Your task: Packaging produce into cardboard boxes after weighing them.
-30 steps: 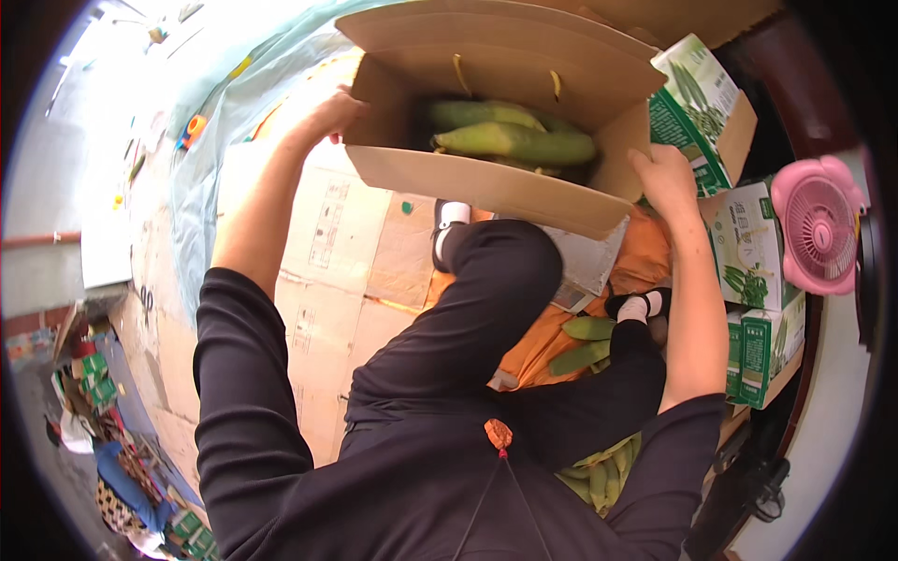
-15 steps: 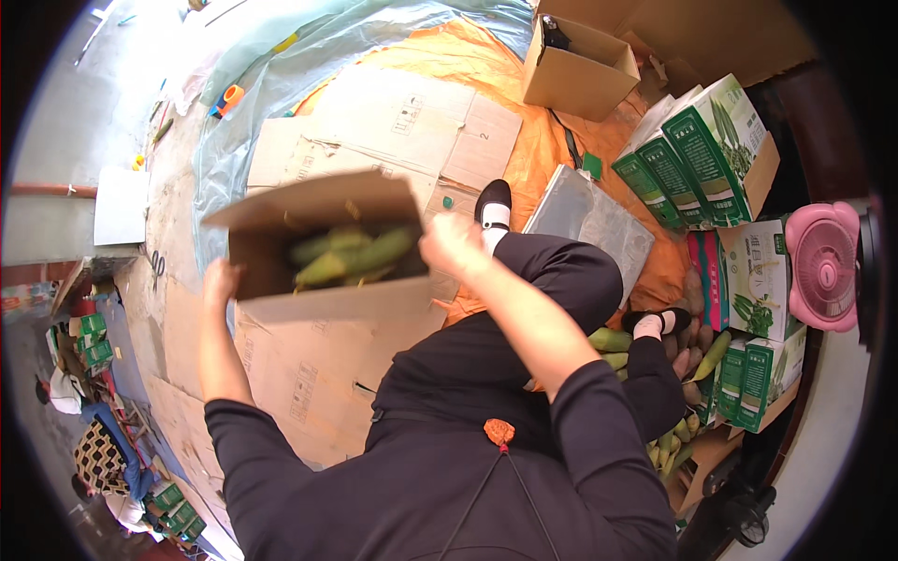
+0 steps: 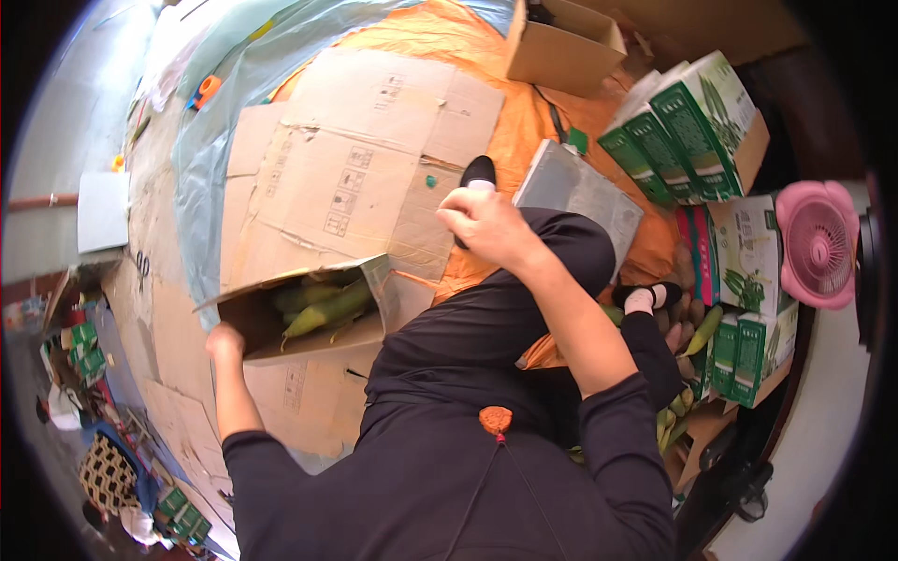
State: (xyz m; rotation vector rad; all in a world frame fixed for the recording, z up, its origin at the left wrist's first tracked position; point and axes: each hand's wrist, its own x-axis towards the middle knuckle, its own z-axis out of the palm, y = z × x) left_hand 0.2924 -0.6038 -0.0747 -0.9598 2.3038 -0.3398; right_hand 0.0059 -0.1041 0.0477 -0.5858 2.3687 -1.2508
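Note:
An open cardboard box [image 3: 360, 348] sits low at the front left, tilted, its opening facing me. Several green ears of corn in their husks [image 3: 327, 311] lie inside it. My left hand [image 3: 224, 342] grips the box's left edge, fingers closed around the cardboard. My right hand [image 3: 484, 224] is off the box, above my bent knee and near my shoe. Its fingers are loosely bent and hold nothing.
Flattened cardboard [image 3: 374, 159] covers the floor over orange and blue sheeting. Green-and-white cartons [image 3: 692, 131] stand at the right, near a pink fan [image 3: 818, 245]. Sweet potatoes and loose corn [image 3: 703, 330] lie by my foot. Another open box [image 3: 566, 51] stands at the back.
The corn box has come down and nearer to me. My right hand has let go of it and moved right; my left hand stays on its edge.

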